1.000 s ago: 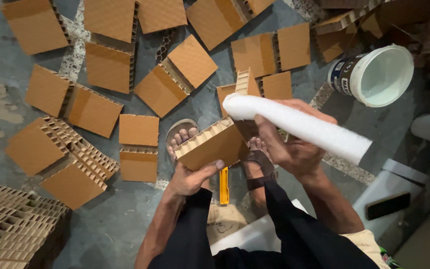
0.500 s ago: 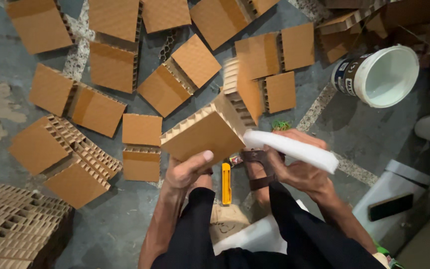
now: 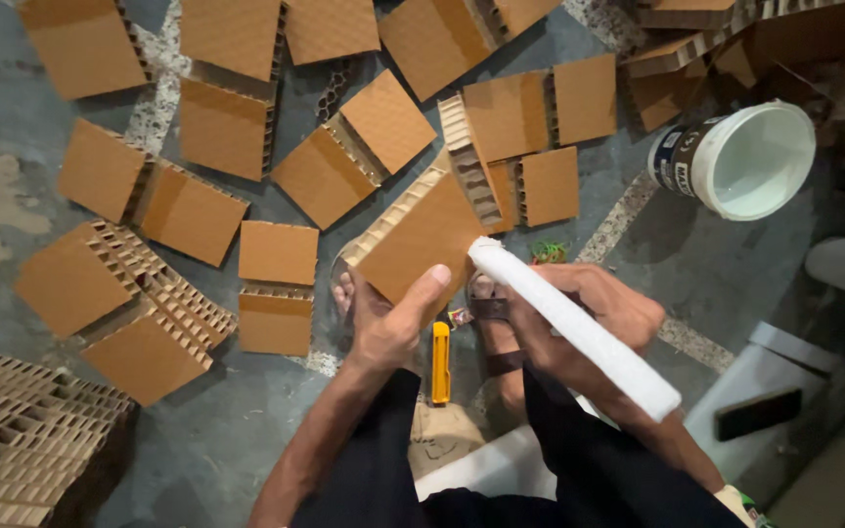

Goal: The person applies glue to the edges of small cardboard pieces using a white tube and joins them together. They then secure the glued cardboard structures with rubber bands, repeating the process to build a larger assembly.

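Observation:
My left hand (image 3: 388, 328) grips a square piece of brown honeycomb cardboard (image 3: 418, 235) by its lower edge, thumb on its flat face. My right hand (image 3: 579, 328) is wrapped around a long white tube (image 3: 579, 332), whose tip touches the right edge of that held piece. Both hands are above my sandalled feet. A yellow utility knife (image 3: 440, 362) lies on the floor between my feet, just below the left hand.
Many brown honeycomb cardboard squares (image 3: 222, 127) lie spread over the grey floor. A stack of honeycomb sheets (image 3: 22, 440) sits at lower left. A white bucket (image 3: 740, 161) lies tipped at upper right. A white box (image 3: 765, 411) stands at right.
The white tube swung down from a high, level position so that its tip now touches the cardboard piece. The left hand turned the piece's flat face upward.

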